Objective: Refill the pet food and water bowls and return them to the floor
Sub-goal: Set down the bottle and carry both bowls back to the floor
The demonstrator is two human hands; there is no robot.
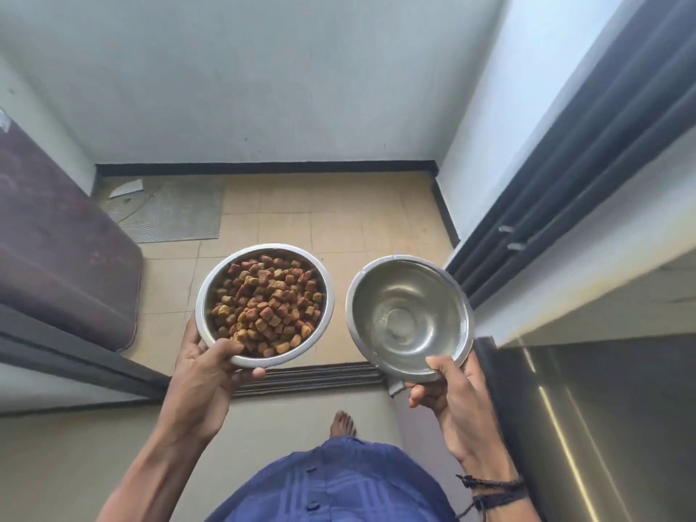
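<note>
A steel food bowl (211,280) heaped with brown kibble (267,303) is held above the floor by my left hand (203,374), thumb over its near rim. Beside it on the right, my right hand (448,389) grips the near rim of a second steel bowl (408,318), which holds clear water. The two bowls are apart, side by side at about the same height, over a sliding-door threshold (309,378).
Beyond the threshold lies a small tiled balcony floor (331,220) with a grey mat (169,212) at the back left. A dark maroon cushion (64,258) stands left. A sliding door frame (565,160) and a steel panel (602,427) are on the right. My bare foot (342,423) is below.
</note>
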